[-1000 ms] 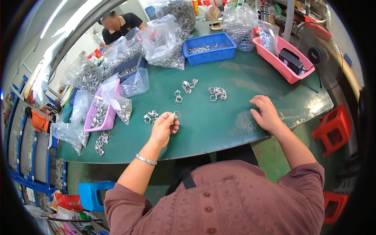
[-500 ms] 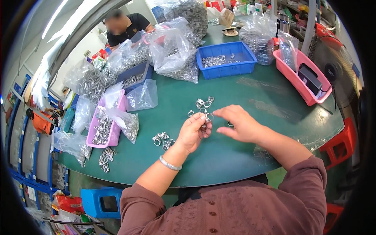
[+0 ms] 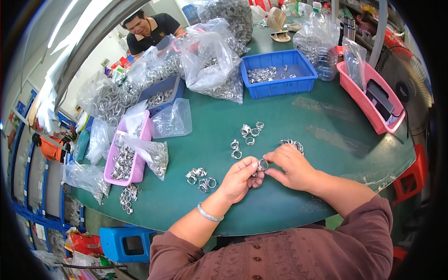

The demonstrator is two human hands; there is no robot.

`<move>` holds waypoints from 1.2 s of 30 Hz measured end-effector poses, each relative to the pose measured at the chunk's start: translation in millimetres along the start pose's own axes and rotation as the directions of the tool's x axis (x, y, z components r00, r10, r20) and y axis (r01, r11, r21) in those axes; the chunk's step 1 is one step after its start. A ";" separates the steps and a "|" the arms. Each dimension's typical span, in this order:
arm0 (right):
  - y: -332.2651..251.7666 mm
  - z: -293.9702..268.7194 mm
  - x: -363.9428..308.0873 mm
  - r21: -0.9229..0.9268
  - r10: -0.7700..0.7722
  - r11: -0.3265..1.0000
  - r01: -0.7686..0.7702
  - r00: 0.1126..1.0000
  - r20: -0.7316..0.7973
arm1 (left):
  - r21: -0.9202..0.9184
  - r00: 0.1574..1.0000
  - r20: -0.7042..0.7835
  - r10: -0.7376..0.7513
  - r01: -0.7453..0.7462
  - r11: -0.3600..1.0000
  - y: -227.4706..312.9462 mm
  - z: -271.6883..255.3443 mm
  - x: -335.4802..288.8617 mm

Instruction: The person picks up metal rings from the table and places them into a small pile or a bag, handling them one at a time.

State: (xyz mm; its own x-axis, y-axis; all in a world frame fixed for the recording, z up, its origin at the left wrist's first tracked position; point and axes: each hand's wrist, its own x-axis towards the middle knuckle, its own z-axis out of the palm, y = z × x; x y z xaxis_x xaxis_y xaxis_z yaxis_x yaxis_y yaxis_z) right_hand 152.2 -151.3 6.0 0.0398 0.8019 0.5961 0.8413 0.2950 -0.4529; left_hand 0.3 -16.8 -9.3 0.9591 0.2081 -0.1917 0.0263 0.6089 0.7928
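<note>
A silver-coloured metal ring [image 3: 262, 165] stands between my two hands above the near part of the green table. My left hand [image 3: 240, 180], with a pale bangle on its wrist, is closed and pinches the ring between thumb and fingers. More metal shows under its fingertips, partly hidden. My right hand [image 3: 294, 168] meets the ring from the other side, thumb and forefinger closed at its edge. Beyond the hands lie loose rings [image 3: 250, 132] in a small group. Another cluster of rings [image 3: 292, 144] sits just past my right hand, and more rings [image 3: 200, 179] lie left of my left hand.
A blue tray [image 3: 280, 87] with rings stands at the back. On the left are a pink basket [image 3: 137, 173] of metal parts and several filled clear bags [image 3: 210, 70]. A pink basket [image 3: 373, 98] holds a dark device at right. Across the table sits a person [image 3: 154, 32].
My right hand has come in to the ring at my left hand, its fingers closing on the edge. The view has shifted slightly, and a ring cluster past my right hand now shows.
</note>
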 end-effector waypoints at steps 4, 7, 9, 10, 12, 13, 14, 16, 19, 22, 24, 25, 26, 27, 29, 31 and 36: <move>1.8 1.0 1.1 0.021 -0.019 1.000 0.019 1.000 -0.017 | -0.016 1.000 0.009 -0.012 0.013 1.000 0.3 -0.9 -0.3; 2.4 0.9 1.3 0.048 -0.002 0.999 0.003 1.000 -0.016 | -0.001 1.000 -0.007 -0.013 0.013 1.000 -0.9 -2.1 0.1; 3.8 0.7 -0.3 0.058 0.020 0.998 -0.020 1.000 -0.005 | 0.018 1.000 -0.024 -0.013 0.014 1.000 -0.9 -1.8 0.4; 4.4 0.7 -0.8 0.059 0.020 0.998 -0.019 1.000 -0.006 | 0.036 0.999 -0.040 -0.013 0.014 0.999 -0.5 -0.9 0.3; 4.9 0.9 -1.1 0.056 0.002 0.998 -0.002 1.000 -0.002 | 0.055 0.998 -0.057 -0.013 0.016 0.998 0.1 1.1 -0.3; 4.7 0.7 -1.1 0.057 0.003 0.998 -0.003 1.000 -0.002 | 0.151 0.997 -0.071 0.004 0.007 0.989 -0.2 2.0 -0.8; 4.3 -0.1 -1.1 0.049 0.004 0.999 -0.005 1.000 0.012 | 0.245 0.996 -0.084 0.022 -0.001 0.969 -0.3 3.0 -1.1; 3.4 -0.6 -1.1 0.044 0.004 0.999 -0.005 1.000 0.025 | 0.288 0.995 -0.093 0.026 0.002 0.958 -1.0 6.3 -1.6; 2.8 -0.7 -1.7 0.032 -0.003 0.999 0.002 0.999 0.047 | 0.333 0.994 -0.102 0.026 0.010 0.943 -1.7 7.8 -2.3; 1.6 -1.2 -1.3 0.031 -0.005 1.000 0.003 0.998 0.055 | 0.333 0.994 -0.107 0.011 0.025 0.943 0.1 8.6 -2.9; 1.4 -1.4 -1.6 0.029 -0.004 1.000 0.002 0.998 0.057 | 0.329 0.994 -0.110 0.000 0.036 0.944 0.7 8.7 -2.9; 1.3 -1.2 -1.8 0.029 -0.005 1.000 0.003 0.998 0.057 | 0.319 0.994 -0.109 -0.005 0.040 0.947 0.8 8.6 -2.9; 1.2 -1.0 -2.1 0.028 -0.010 1.000 0.009 0.998 0.055 | 0.308 0.994 -0.109 -0.010 0.044 0.950 0.7 8.6 -2.9; 1.2 -0.9 -2.3 0.026 -0.015 1.000 0.014 0.999 0.052 | 0.308 0.994 -0.109 -0.010 0.043 0.950 0.5 8.3 -2.9; 1.5 -1.0 -2.3 0.030 -0.020 0.999 0.018 0.998 0.053 | 0.297 0.994 -0.108 -0.017 0.049 0.954 -0.1 7.5 -3.0; 1.5 -1.4 -2.2 0.034 -0.025 0.999 0.024 0.998 0.053 | 0.300 0.994 -0.107 -0.021 0.052 0.953 0.0 7.4 -3.0; 1.8 -1.4 -2.5 0.027 -0.041 0.999 0.039 0.998 0.051 | 0.294 0.994 -0.107 -0.028 0.058 0.954 -1.1 6.5 -2.7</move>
State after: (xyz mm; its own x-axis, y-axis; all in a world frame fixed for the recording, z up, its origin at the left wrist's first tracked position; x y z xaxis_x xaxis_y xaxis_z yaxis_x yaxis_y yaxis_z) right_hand 154.3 -153.5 4.5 -0.0219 0.8146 0.5796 0.8274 0.3402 -0.4469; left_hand -0.4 -23.0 -5.9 0.9225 0.2717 -0.2741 0.1635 0.3681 0.9153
